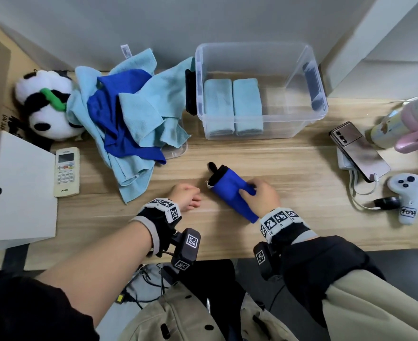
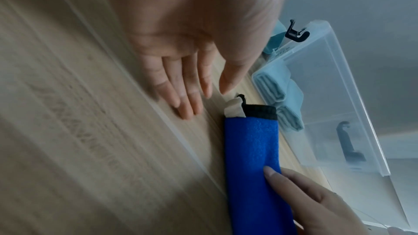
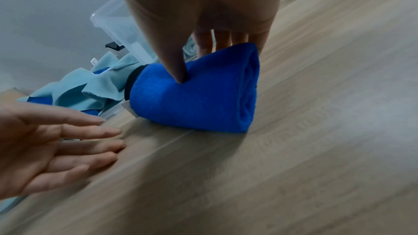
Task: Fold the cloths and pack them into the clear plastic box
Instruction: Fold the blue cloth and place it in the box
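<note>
A folded dark blue cloth (image 1: 230,190) (image 2: 253,151) (image 3: 196,96) lies on the wooden table in front of me. My right hand (image 1: 259,195) (image 3: 203,29) grips it, thumb on the near side and fingers behind. My left hand (image 1: 185,195) (image 2: 187,85) (image 3: 56,146) hovers just left of the cloth, fingers straight, holding nothing. The clear plastic box (image 1: 311,80) (image 2: 334,85) stands at the back with two folded light blue cloths (image 1: 232,104) side by side in its left half. A heap of unfolded light blue and dark blue cloths (image 1: 134,112) (image 3: 90,87) lies at the back left.
A panda plush (image 1: 43,104), a remote control (image 1: 66,172) and a white box (image 1: 18,188) sit on the left. A phone on a charger (image 1: 360,151), a bottle (image 1: 405,119) and a small plush toy (image 1: 407,195) occupy the right. A clear lid (image 1: 178,151) lies under the heap.
</note>
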### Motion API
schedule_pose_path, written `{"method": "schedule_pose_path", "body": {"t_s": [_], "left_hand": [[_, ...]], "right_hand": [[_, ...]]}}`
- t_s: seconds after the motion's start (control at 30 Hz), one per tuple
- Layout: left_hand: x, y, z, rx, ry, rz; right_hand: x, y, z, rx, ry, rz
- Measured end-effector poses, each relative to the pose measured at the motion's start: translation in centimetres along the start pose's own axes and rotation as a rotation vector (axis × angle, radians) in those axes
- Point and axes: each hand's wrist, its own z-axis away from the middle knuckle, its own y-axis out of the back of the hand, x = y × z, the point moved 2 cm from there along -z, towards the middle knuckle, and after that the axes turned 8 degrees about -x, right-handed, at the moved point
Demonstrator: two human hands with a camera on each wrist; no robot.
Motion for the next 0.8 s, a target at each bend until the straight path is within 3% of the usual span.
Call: {"method": "schedule_pose_path", "body": {"t_s": [0.13, 0.33, 0.43, 0.53, 0.7, 0.8], "left_hand": [[-0.3, -1.4, 0.5, -0.108, 0.048, -0.004], [-0.2, -2.1, 0.8, -0.129, 0.028, 0.041], [-0.2, -2.0, 0.9, -0.195, -0.013, -0.090], [0.7, -2.0, 1.4, -0.204, -0.092, -0.207], [3.1, -2.5, 2.4, -0.333, -0.170, -0.174], [5.1, -3.1, 3.2, -0.401, -0.225, -0.131]], "right_hand": [[-0.5, -0.4, 0.0, -0.092, -0.056, -0.013], [-1.4, -2.4, 0.3, -0.240, -0.170, -0.394], [-2.2, -2.7, 0.8, -0.323, -0.209, -0.582], [-2.9, -2.2, 1.3, -0.321, -0.239, -0.684], [-3.5, -0.4, 1.9, -0.284, -0.307, -0.782], [-4.3, 1.0, 2.6, -0.321, -0.262, -0.930]]}}
